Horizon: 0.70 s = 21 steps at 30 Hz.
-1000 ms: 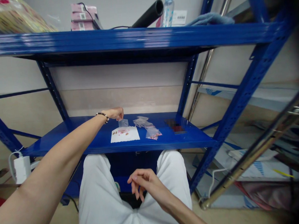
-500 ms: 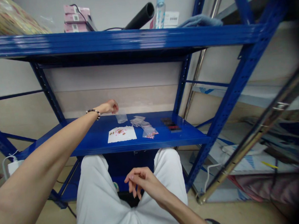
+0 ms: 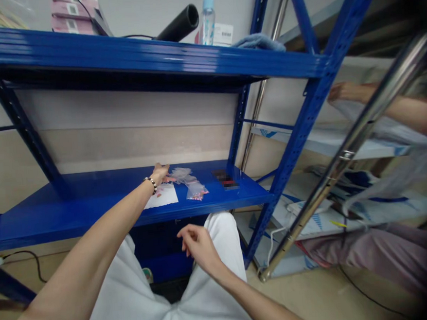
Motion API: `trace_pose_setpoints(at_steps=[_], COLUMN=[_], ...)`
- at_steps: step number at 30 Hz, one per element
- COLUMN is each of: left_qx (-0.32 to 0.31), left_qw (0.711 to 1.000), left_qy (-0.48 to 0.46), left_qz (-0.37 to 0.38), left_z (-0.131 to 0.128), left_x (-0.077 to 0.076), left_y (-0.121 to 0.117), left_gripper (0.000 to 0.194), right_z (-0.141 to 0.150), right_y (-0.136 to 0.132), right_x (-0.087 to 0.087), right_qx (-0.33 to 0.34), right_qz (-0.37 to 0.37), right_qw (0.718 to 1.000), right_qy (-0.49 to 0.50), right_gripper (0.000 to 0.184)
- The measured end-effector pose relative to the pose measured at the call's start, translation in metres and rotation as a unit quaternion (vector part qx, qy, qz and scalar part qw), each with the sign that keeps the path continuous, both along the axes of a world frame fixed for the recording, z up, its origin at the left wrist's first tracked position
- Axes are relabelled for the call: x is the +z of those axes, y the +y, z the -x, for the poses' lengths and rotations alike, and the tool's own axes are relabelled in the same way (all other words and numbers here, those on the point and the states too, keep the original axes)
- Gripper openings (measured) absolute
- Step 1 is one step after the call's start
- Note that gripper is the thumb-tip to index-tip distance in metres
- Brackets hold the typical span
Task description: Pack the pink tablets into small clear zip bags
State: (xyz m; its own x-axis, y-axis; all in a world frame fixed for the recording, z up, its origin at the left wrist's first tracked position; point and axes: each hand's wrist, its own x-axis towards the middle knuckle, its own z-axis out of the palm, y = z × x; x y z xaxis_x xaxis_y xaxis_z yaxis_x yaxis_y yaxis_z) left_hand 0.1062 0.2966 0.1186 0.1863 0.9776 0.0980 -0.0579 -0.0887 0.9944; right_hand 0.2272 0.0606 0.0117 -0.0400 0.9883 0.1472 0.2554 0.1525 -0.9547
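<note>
left hand (image 3: 160,172) beyond the paper (image 3: 168,196), grip i can't discern; right hand (image 3: 199,246) loosely curled, nearer side; bags (image 3: 187,179) right of paper, probably for easy reach

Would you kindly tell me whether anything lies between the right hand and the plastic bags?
In this view, the shelf's front edge crosses between the right hand and the plastic bags; nothing else visible does.

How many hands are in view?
3: the left hand at the blue shelf, beside the plastic bags; the right hand near the right knee; another person's hand toward the picture's right. More could be hidden.
</note>
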Motion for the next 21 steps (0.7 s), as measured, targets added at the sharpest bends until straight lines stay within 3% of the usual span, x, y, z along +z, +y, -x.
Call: trace_pose_setpoints(at_steps=[2, 4, 7, 10, 12, 14, 17, 19, 21], left_qx=[0.037, 0.094, 0.167, 0.052, -0.042, -0.134, -0.178, -0.156, -0.124], left_qw=[0.999, 0.995, 0.978, 0.979, 0.966, 0.923, 0.888, 0.913, 0.957], left_qy=[-0.003, -0.001, 0.013, 0.058, 0.134, 0.234, 0.306, 0.282, 0.206], left_qz=[-0.004, -0.024, -0.124, -0.187, -0.215, -0.275, -0.292, -0.248, -0.162], left_z=[0.005, 0.009, 0.009, 0.004, 0.004, 0.011, 0.03, 0.044, 0.058], left_x=[-0.001, -0.005, -0.023, -0.056, -0.079, -0.096, -0.11, -0.114, -0.114], left_y=[-0.015, -0.038, -0.09, -0.153, -0.191, -0.221, -0.249, -0.259, -0.264], left_gripper=[0.048, 0.047, 0.043, 0.038, 0.039, 0.039, 0.033, 0.029, 0.032], right_z=[-0.027, -0.055, -0.08, -0.082, -0.08, -0.079, -0.079, -0.072, -0.056], right_y=[0.033, 0.069, 0.113, 0.135, 0.137, 0.134, 0.12, 0.103, 0.075], right_x=[0.011, 0.026, 0.042, 0.046, 0.048, 0.056, 0.075, 0.082, 0.077], right_qx=[-0.105, -0.211, -0.26, -0.236, -0.236, -0.253, -0.284, -0.294, -0.241], right_qz=[-0.106, -0.162, -0.107, -0.058, -0.056, -0.064, -0.092, -0.142, -0.209], right_qw=[0.979, 0.928, 0.875, 0.859, 0.857, 0.853, 0.842, 0.844, 0.864], right_qy=[-0.137, -0.263, -0.394, -0.451, -0.454, -0.452, -0.449, -0.425, -0.39], right_gripper=[0.034, 0.036, 0.037, 0.028, 0.02, 0.02, 0.032, 0.039, 0.039])
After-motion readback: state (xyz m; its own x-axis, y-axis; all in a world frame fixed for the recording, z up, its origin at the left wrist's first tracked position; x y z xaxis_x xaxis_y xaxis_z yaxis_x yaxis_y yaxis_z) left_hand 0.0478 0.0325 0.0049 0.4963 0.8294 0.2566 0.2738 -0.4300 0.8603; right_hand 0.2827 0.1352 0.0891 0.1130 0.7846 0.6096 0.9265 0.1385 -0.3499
